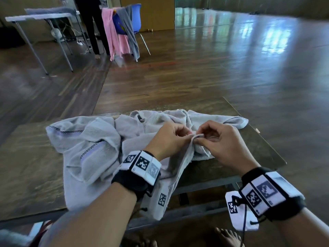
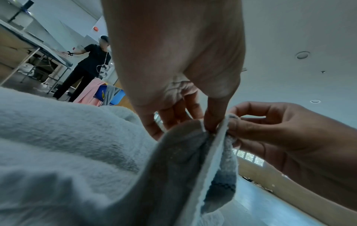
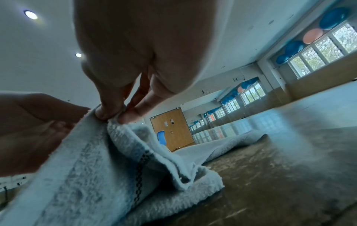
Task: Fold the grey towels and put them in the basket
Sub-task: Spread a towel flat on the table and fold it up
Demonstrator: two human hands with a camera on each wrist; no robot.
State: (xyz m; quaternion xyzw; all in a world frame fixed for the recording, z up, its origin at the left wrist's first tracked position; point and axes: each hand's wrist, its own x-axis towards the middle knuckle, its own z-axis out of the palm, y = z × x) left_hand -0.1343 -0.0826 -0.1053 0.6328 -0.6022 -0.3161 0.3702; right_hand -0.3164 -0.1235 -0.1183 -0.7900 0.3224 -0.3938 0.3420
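Observation:
A crumpled grey towel (image 1: 92, 145) with a dark checked stripe lies spread over the brown table (image 1: 256, 145); part of it hangs over the near edge. At the middle of the table my left hand (image 1: 170, 138) and right hand (image 1: 219, 139) meet and each pinches the towel's hem, lifting a ridge of cloth. The left wrist view shows my left fingers (image 2: 210, 120) pinching the white hem of the towel (image 2: 58, 145), with the right hand (image 2: 280, 130) beside them. In the right wrist view my right fingertips (image 3: 108, 113) pinch the towel (image 3: 96, 175). No basket is in view.
Beyond the table stretches a wooden floor (image 1: 231, 68). At the far left stand a white folding table (image 1: 39, 16), a person in black (image 1: 92, 24), and a blue chair (image 1: 130, 20) draped with pink and grey towels. My bare feet (image 1: 226, 236) show below the table.

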